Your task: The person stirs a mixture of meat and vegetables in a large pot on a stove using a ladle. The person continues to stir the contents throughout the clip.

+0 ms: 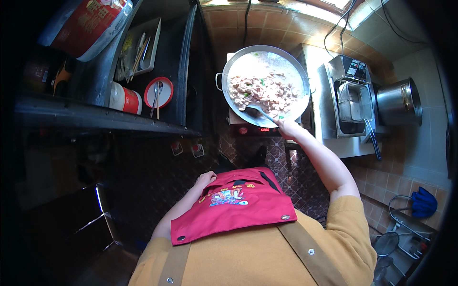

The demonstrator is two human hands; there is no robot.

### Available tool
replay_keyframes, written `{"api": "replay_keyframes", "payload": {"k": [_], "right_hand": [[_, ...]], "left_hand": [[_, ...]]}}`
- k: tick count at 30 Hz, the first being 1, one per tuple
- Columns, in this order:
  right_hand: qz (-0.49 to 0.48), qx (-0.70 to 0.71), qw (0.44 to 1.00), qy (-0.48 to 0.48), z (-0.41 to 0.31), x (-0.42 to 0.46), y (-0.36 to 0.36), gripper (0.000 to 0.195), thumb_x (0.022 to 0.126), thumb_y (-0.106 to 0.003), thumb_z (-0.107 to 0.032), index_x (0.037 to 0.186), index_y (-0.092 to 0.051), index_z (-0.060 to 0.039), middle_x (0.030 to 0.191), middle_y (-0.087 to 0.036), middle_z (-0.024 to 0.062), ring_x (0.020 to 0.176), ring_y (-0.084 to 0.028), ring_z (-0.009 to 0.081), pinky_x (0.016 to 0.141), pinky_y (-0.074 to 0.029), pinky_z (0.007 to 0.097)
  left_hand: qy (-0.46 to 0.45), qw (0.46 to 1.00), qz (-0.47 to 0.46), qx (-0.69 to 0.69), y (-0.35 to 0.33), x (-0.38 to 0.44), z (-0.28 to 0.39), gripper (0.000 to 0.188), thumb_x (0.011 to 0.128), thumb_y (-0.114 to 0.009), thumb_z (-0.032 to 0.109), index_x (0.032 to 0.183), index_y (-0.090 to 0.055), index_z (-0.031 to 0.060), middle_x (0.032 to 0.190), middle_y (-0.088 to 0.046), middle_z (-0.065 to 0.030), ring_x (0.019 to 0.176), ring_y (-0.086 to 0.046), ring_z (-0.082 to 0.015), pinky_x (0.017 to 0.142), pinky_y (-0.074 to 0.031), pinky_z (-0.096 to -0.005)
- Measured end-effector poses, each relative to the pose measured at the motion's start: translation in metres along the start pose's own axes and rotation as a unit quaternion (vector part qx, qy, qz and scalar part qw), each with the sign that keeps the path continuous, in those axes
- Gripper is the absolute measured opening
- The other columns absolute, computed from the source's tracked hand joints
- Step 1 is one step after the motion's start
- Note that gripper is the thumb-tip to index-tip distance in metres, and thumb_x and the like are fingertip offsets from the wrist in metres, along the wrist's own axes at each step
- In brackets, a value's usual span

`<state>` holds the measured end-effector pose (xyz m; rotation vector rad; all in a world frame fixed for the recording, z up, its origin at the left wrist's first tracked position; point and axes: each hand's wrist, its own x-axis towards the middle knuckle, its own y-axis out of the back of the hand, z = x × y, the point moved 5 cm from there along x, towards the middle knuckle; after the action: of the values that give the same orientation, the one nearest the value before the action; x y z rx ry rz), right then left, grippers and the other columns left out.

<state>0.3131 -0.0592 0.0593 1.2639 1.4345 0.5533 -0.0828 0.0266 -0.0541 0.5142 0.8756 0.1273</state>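
My right hand (287,128) grips the handle of a metal turner or ladle (264,113) at the near rim of a wide two-handled metal pan (229,98). The tool's head lies inside the pan, against a heap of pale chopped meat (273,91) with a few green pieces. Whitish liquid surrounds the meat, and glare washes out the far side. Below the pan is an induction cooker (243,131) with a lit red display. My left hand (206,178) rests beside the red apron (232,211) at my waist, its fingers partly hidden.
Right of the pan stands a deep fryer (345,130) with a wire basket (352,103), and beyond it a tall steel pot (399,102). A dark shelf (171,71) at left holds a white-and-red tub (125,100), a red-rimmed bowl (165,100) with utensils and a tray (155,46).
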Motion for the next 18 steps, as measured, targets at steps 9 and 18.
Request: {"api": "replay_keyframes", "payload": {"k": [9,18], "right_hand": [[0.172,0.122,0.976,-0.062,0.006,0.049,-0.03,0.019,0.081,-0.041,-0.003,0.093,-0.055,-0.0006,0.077,-0.058,0.0225,0.074,-0.059,0.0385,0.065,-0.046,0.0464],[0.215,0.139,0.937,-0.239,-0.004,0.083,-0.064,0.04,0.084,-0.048,-0.015,0.124,-0.047,-0.0174,0.086,-0.055,0.0251,0.086,-0.054,0.0411,0.072,-0.045,0.048]], "left_hand": [[0.061,0.998,-0.006,-0.026,0.013,-0.013,-0.013,0.023,0.085,-0.055,0.028,0.102,-0.06,0.0132,0.102,-0.063,-0.011,0.098,-0.059,-0.0286,0.082,-0.047,-0.0391],[0.071,0.997,-0.009,-0.035,0.005,-0.016,-0.001,0.025,0.086,-0.054,0.029,0.104,-0.059,0.014,0.102,-0.063,-0.011,0.099,-0.059,-0.0296,0.083,-0.047,-0.0399]]}}
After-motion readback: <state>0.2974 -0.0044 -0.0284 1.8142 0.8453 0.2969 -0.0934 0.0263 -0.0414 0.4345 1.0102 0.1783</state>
